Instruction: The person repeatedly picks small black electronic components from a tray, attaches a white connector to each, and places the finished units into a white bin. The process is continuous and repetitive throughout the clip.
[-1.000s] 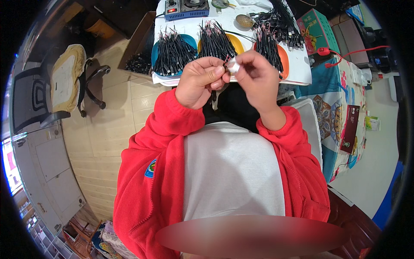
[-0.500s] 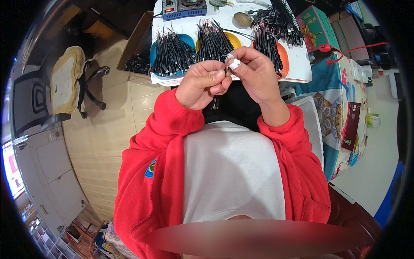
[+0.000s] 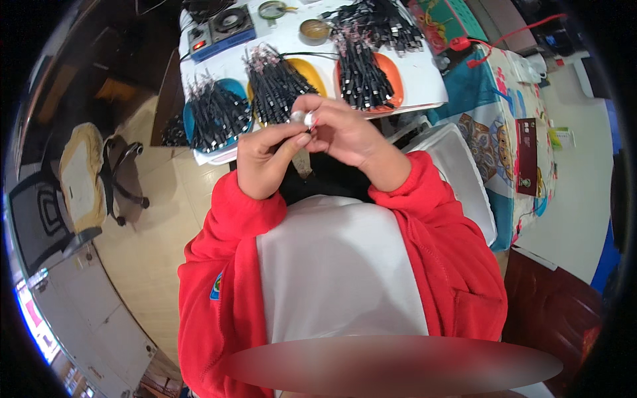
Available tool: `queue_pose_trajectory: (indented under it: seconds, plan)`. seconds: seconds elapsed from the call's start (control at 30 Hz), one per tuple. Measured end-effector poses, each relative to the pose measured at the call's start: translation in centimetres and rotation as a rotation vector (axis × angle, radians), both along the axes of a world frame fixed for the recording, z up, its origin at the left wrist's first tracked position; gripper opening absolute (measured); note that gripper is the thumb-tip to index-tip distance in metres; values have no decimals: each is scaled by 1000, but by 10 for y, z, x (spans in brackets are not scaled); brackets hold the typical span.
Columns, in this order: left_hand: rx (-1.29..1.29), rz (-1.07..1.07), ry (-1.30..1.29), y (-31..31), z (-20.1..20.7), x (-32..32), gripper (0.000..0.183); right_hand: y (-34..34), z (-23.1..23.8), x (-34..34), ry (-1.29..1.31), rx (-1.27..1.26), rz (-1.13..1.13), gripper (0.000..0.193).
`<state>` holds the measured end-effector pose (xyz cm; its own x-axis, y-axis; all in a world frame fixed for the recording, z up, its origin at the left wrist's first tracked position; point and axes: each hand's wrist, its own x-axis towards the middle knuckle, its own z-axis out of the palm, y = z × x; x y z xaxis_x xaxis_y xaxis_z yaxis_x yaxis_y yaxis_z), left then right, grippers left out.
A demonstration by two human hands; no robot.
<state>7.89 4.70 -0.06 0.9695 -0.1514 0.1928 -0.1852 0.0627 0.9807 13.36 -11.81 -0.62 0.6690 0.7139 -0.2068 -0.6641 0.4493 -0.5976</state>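
Both of my hands meet in front of the table edge, fingertips almost touching. My left hand pinches a short black cable between thumb and forefinger; most of it is hidden by the fingers. White wrapping covers fingertips of my right hand, whose thumb and forefinger close on the cable's thin red wire end. Just beyond lie bundles of similar black cables with bared pinkish ends: one on a blue plate, one on a yellow plate, one on an orange plate.
At the table's back stand a blue device with a round top, a round tin and a loose heap of black cables. A white bin is at my right, beside a patterned cloth. An office chair stands left.
My head view has turned, so the table and plates appear further left and lower. My hands remain together on the cable, with the fingers slightly rearranged.
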Motion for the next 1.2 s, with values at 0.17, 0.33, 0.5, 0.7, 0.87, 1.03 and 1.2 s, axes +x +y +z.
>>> queue_pose_trajectory:
  seconds: [0.17,0.33,0.5,0.7,0.87,1.03,1.2]
  plan:
    - [-246,-12,241,-4,-11,14,16,-41,-18,28,-514,-447,-266,17]
    - [-302,-22,268,-8,-17,24,17,-103,-37,88,-1036,-1714,-650,17]
    - [-394,-28,323,-14,-19,26,17,-111,-57,94,-1041,-1815,-580,15]
    - [-420,17,358,-13,-18,23,17,-108,-55,93,-1081,-1817,-580,14]
    - [-483,17,340,-12,-20,19,16,-109,-57,97,-1132,-1822,-598,14]
    - [-500,20,349,-12,-19,16,18,-104,-45,95,-1143,-1845,-698,13]
    - [-624,74,344,-19,-12,15,20,-80,-4,56,-1322,-1229,-984,11]
